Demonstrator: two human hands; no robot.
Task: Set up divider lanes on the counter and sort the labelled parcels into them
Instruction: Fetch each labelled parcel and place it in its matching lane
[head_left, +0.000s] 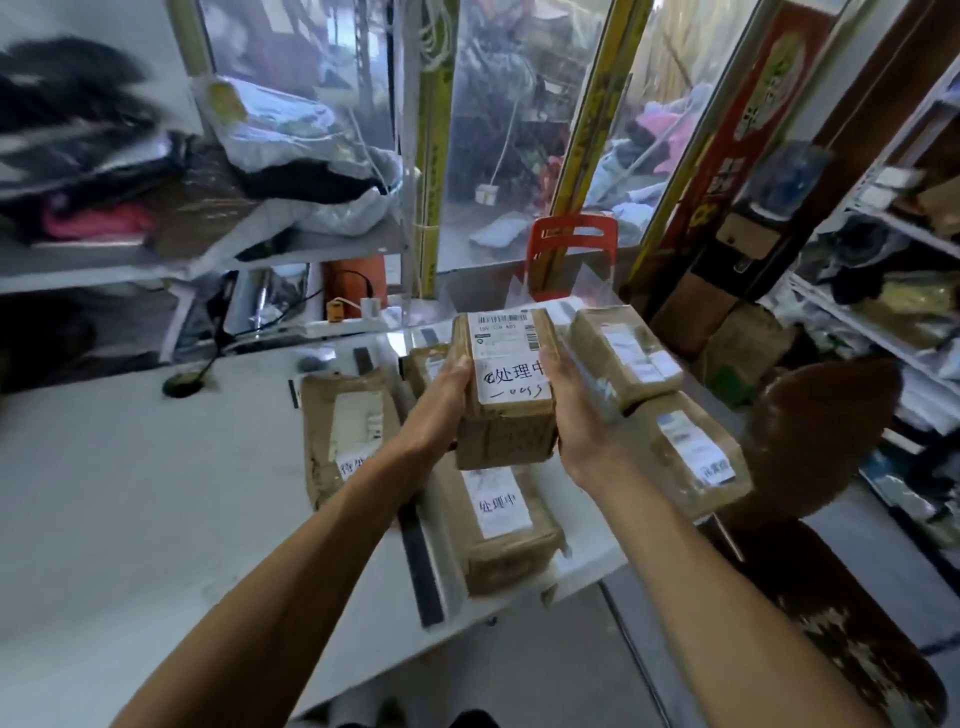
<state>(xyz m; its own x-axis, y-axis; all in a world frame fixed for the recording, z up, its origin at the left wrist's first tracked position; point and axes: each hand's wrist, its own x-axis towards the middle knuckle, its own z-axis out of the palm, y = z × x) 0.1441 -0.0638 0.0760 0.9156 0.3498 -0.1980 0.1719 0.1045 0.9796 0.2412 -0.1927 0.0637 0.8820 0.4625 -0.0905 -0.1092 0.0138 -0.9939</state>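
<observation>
I hold a brown taped parcel with a white handwritten label above the white counter. My left hand grips its left side and my right hand grips its right side. Below it lies another labelled parcel. A flat parcel lies to the left, beyond a black divider strip. Two stacked parcels sit at the right: an upper one and a lower one. A small parcel is partly hidden behind my left hand.
A red plastic chair back stands behind the counter. Shelves with bags and boxes run along the right and the upper left. A round cable hole is in the counter. A brown stool stands at the right.
</observation>
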